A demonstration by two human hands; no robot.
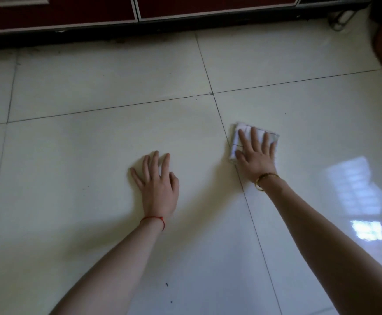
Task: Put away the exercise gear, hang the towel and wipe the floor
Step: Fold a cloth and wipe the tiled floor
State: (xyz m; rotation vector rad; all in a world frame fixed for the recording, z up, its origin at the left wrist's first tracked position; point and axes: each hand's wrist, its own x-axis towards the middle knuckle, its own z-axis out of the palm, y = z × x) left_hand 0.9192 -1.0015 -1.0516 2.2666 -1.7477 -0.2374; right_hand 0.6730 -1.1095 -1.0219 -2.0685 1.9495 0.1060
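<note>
We are pressing our right hand (256, 155) flat, fingers spread, on a folded white cloth (242, 137) lying across a grout line of the tiled floor (94, 144) — our left hand (159, 187) is resting open on the bare tile nearby, holding nothing.

A small white cloth (251, 139), folded into a rough square with thin dark lines crossing it and a greyish patch at its far right corner, lies flat on the glossy cream-tiled floor (108, 137). It straddles a dark grout line just below the point where four tiles meet, pinned beneath a flat, spread palm. The polished tiles carry a bright window reflection at right and a few dark specks scattered near the bottom edge.
</note>
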